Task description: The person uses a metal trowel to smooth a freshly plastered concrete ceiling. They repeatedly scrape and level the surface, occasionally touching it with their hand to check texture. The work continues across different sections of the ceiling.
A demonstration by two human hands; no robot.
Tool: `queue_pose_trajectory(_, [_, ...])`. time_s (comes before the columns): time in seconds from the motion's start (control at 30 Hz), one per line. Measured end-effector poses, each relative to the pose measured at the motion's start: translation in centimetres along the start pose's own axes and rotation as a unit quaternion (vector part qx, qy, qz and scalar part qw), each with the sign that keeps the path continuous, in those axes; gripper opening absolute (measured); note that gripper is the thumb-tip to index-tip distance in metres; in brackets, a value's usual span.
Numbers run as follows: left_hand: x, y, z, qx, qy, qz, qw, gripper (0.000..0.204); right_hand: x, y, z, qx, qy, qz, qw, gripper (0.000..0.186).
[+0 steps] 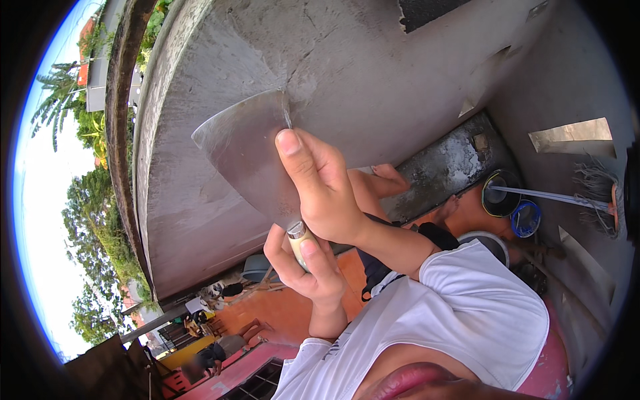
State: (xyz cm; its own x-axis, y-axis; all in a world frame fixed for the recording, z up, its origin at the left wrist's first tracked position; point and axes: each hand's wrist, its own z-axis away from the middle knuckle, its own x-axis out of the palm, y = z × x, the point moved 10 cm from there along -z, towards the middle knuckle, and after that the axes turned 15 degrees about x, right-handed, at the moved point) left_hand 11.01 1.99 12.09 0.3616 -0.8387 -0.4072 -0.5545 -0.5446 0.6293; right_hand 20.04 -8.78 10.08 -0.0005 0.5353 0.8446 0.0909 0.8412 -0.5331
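Note:
A wide, fan-shaped putty knife [243,150] is held up before me, its metal blade pointing to the upper left. My left hand [310,270] wraps its fingers round the short cream handle [299,244], which has a metal collar. Higher up, my right hand [325,190] pinches the blade along its right edge, thumb on the near face. The other fingers of that hand are partly hidden. Behind the blade stretches a grey plastered wall [373,73]; whether the blade touches it I cannot tell.
My bare legs stand over an orange floor [360,263]. Toward the right are a black bucket [501,193], a blue-rimmed container [526,219] and a mop [597,200]. A stained dark slab [460,160] lies by the wall. Another person [223,350] is in the background, lower left.

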Motion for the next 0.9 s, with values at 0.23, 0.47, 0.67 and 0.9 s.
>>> queue_pose_trajectory(0.23, [-0.8, -0.4, -0.3, 0.012, -0.028, -0.017, 0.999, 0.046, 0.1, 0.2, -0.3, 0.010, 0.010, -0.038, 0.999, 0.045])
queue_pose_trajectory(0.47, [-0.8, -0.4, -0.3, -0.012, -0.032, 0.023, 0.999, 0.045, -0.1, 0.8, -0.4, 0.001, 0.011, -0.019, 1.000, 0.044])
queue_pose_trajectory(0.67, [-0.8, -1.4, 0.4, 0.021, -0.034, 0.018, 0.999, 0.044, -0.1, 0.2, -0.1, -0.028, 0.025, -0.003, 0.999, 0.046])
queue_pose_trajectory(0.9, [0.3, -0.8, -0.2, 0.023, -0.038, 0.025, 0.999, 0.046, -0.4, -0.8, -0.9, -0.037, 0.029, -0.008, 0.999, 0.046])
